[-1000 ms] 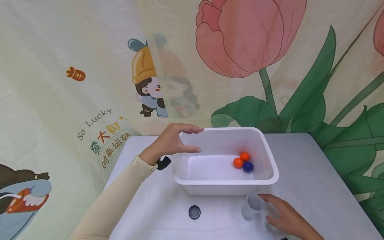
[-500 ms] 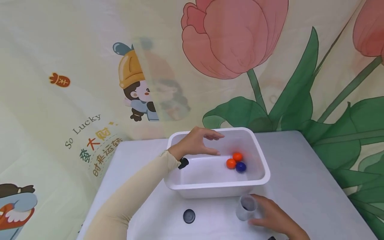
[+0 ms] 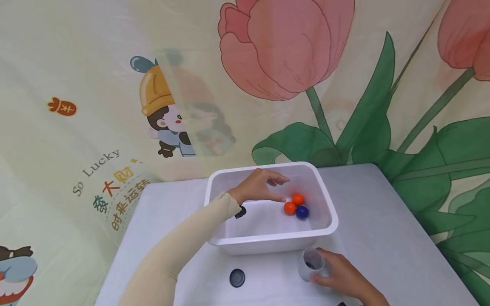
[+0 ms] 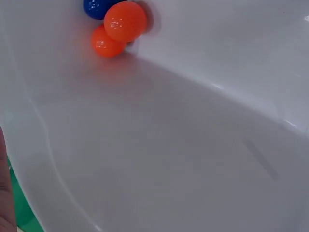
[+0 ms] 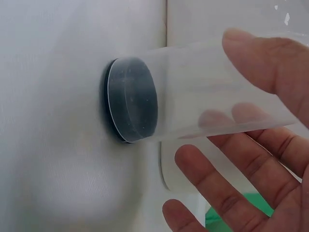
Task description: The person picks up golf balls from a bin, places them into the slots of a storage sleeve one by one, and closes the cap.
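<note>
My left hand (image 3: pixel 262 186) reaches over the white plastic tub (image 3: pixel 268 239), thumb and fingers spread apart with nothing between them. Near its thumb tip, two orange balls (image 3: pixel 289 208) and a dark blue ball (image 3: pixel 302 212) lie together on the tub floor. The left wrist view shows these orange balls (image 4: pixel 125 21) closer, with a sliver of my hand at the left edge. In front of the tub, my right hand (image 3: pixel 340 272) grips a translucent plastic tube (image 5: pixel 178 92) between thumb and fingers. The tube stands upright, its top uncovered and a dark cap (image 5: pixel 133 99) at its bottom.
A round dark lid (image 3: pixel 237 278) lies on the white-covered table (image 3: pixel 383 238), left of the tube. Behind the tub hangs a printed curtain (image 3: pixel 229 85) with tulips and cartoon figures.
My left hand has moved right, from the tub's left side to near the balls. My right hand has closed around the tube. The head view has shifted slightly right.
</note>
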`<state>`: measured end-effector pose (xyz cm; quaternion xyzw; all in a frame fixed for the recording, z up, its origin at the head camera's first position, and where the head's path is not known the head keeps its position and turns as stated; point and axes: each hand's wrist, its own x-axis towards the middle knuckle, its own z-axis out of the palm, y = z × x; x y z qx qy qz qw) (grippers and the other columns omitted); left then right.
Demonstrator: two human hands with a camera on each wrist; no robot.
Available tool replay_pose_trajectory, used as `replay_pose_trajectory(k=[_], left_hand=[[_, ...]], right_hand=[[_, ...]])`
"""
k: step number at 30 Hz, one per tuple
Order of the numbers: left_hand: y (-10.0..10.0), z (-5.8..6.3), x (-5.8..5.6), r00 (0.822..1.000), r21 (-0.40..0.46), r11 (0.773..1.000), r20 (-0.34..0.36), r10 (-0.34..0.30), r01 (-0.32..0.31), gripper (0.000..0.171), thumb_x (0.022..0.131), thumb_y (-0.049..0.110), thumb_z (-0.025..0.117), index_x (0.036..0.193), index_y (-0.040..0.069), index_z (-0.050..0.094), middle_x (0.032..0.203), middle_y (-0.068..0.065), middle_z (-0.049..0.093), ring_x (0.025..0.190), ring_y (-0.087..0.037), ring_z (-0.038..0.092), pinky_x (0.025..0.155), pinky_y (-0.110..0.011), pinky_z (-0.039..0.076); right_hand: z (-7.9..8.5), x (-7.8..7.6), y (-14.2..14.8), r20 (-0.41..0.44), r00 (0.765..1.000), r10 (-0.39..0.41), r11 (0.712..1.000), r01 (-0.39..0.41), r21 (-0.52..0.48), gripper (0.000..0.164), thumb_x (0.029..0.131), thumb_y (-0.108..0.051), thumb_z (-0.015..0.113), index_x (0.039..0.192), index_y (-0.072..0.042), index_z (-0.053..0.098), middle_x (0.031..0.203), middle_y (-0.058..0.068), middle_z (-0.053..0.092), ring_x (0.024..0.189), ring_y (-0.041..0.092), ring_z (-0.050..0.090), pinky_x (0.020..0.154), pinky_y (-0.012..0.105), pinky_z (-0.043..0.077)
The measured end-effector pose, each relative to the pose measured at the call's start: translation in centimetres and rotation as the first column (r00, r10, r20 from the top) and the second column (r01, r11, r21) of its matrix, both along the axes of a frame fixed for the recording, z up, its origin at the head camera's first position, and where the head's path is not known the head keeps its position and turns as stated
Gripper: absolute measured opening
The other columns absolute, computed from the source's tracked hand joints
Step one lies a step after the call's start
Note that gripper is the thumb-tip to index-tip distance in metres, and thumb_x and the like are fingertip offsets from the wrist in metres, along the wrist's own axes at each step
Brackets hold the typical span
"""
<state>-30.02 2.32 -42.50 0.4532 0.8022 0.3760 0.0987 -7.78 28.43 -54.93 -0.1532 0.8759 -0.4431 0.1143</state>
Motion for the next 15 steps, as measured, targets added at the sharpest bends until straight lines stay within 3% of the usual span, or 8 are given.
replay_pose_trajectory(k=[5,11,15], left_hand=[[0.8,-1.0,-0.4,0.999,0.000,1.000,0.051,-0.003,0.003,0.056,0.084,0.016,0.096,0.135,0.004,0.076,0.133,-0.013,0.076,0.121,-0.030,0.073,0.098,-0.023,0.058],[2.0,-2.1,-0.7,0.993,0.026,0.999,0.113,-0.028,0.025,0.055,0.086,0.010,0.093,0.135,-0.003,0.073,0.134,-0.022,0.073,0.126,-0.039,0.069,0.099,-0.025,0.059],[2.7,-3.1,-1.3,0.990,0.010,0.999,0.140,-0.036,0.035,0.054,0.088,0.009,0.092,0.135,-0.006,0.072,0.133,-0.023,0.073,0.124,-0.040,0.070,0.099,-0.026,0.059]], right_hand=[[1.2,0.6,0.8,-0.028,0.999,-0.039,0.998,0.040,0.049,0.049,0.087,-0.037,0.092,0.126,-0.014,0.072,0.118,-0.005,0.076,0.102,0.004,0.066,0.090,0.030,0.061],[2.8,1.3,2.2,-0.207,0.973,-0.106,0.989,0.125,0.085,0.048,0.086,-0.035,0.094,0.125,-0.016,0.073,0.117,-0.008,0.077,0.108,0.002,0.068,0.091,0.037,0.063],[3.7,1.4,2.9,-0.251,0.958,-0.139,0.981,0.167,0.097,0.049,0.085,-0.031,0.095,0.125,-0.015,0.073,0.118,-0.006,0.077,0.109,0.004,0.069,0.089,0.043,0.065]])
